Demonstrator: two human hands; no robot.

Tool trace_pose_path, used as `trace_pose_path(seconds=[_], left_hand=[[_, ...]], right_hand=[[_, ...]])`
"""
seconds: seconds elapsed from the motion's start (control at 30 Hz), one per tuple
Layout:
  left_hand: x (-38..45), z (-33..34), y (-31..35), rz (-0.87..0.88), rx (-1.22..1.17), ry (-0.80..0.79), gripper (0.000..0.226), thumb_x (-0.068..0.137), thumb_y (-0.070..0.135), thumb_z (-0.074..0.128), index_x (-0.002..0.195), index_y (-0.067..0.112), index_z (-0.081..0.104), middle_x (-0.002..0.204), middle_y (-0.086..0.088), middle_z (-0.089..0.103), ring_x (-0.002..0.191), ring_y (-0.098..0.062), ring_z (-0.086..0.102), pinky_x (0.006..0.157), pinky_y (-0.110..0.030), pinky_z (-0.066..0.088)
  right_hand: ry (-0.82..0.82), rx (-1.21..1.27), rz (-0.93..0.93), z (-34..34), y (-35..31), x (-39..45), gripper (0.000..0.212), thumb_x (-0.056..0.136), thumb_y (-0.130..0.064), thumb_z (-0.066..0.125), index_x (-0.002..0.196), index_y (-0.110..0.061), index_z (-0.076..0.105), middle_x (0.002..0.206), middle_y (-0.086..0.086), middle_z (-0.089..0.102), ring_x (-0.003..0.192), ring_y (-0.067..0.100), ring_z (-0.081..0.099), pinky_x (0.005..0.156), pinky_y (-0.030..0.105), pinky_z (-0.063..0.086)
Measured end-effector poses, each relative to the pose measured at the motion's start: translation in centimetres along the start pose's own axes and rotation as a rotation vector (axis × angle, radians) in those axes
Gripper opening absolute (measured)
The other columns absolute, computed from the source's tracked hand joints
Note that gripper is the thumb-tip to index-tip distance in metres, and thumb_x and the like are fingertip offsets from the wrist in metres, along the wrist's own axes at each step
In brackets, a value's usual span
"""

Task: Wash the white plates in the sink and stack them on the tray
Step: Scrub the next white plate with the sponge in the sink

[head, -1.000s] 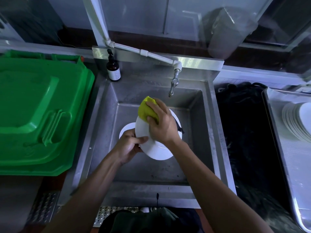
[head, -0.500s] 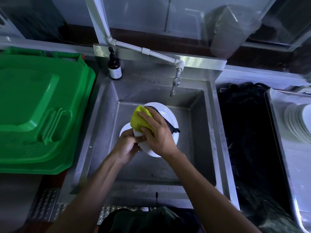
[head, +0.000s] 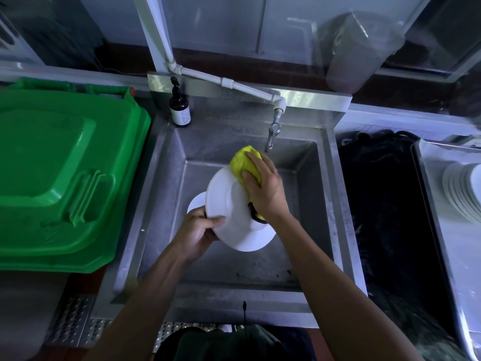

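- Nearest me, my two bare forearms reach down into a square stainless-steel sink [head: 161,230], its dull metal walls speckled with droplets and dark grit on the floor.
- My left hand [head: 196,231] grips the lower-left rim of a smooth, round white plate [head: 229,204] — thumb curled over the face, fingers behind — holding it tilted above the basin.
- A second white plate [head: 196,204] shows as a pale crescent just behind the held one, low in the sink.
- My right hand [head: 265,188] clasps a crumpled yellow sponge [head: 244,160], fingers bent over it, pressing it to the plate's upper edge; a dark band shows under my palm, and I can't tell what it is.
- Just past the sponge hangs a metal tap [head: 272,134] fed by a white plastic pipe [head: 229,83].
- At the sink's back-left corner stands a dark pump bottle [head: 179,108] with a pale label — the writing is too small to read.
- On my left lies a glossy green moulded-plastic bin lid [head: 59,165].
- Far right, a steel tray [head: 442,217] holds a leaning row of white plates [head: 463,190].
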State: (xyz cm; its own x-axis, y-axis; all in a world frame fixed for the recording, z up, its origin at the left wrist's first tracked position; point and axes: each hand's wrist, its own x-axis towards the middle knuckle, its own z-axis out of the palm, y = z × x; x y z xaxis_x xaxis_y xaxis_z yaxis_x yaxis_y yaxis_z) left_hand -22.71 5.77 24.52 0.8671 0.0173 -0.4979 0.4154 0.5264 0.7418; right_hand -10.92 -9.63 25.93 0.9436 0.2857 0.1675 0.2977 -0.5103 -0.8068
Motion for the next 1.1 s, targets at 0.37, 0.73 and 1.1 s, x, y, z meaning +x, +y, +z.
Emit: trace_pose_path(seconds=[0.37, 0.73, 1.1], left_hand=[[0.6, 0.7, 0.1, 0.038, -0.121, 0.072, 0.047, 0.074, 0.003, 0.067, 0.12, 0.001, 0.065, 0.111, -0.017, 0.074, 0.098, -0.032, 0.071, 0.079, -0.046, 0.061], [1.8, 3.5, 1.2, 0.049, -0.241, 0.231, 0.03, 0.096, -0.001, 0.052, 0.124, -0.003, 0.062, 0.12, -0.024, 0.066, 0.108, -0.037, 0.063, 0.09, -0.047, 0.054], [1.8, 3.6, 1.2, 0.05, -0.362, 0.191, 0.029, 0.102, 0.009, 0.045, 0.123, 0.001, 0.063, 0.124, -0.022, 0.068, 0.109, -0.034, 0.066, 0.098, -0.045, 0.052]], right_hand=[[0.1, 0.103, 0.314, -0.8, 2.5, -2.5, 0.049, 0.095, -0.023, 0.063, 0.142, -0.019, 0.052, 0.146, 0.002, 0.05, 0.133, 0.018, 0.046, 0.111, 0.03, 0.035], [0.179, 0.268, 0.293, 2.8, -1.2, -6.3, 0.046, 0.098, -0.021, 0.058, 0.143, -0.026, 0.049, 0.153, -0.009, 0.038, 0.136, 0.004, 0.04, 0.099, 0.003, 0.028], [0.164, 0.224, 0.233, 3.9, -1.7, -7.9, 0.05, 0.098, -0.025, 0.057, 0.146, -0.025, 0.044, 0.155, -0.008, 0.035, 0.141, 0.006, 0.035, 0.112, 0.026, 0.034]])
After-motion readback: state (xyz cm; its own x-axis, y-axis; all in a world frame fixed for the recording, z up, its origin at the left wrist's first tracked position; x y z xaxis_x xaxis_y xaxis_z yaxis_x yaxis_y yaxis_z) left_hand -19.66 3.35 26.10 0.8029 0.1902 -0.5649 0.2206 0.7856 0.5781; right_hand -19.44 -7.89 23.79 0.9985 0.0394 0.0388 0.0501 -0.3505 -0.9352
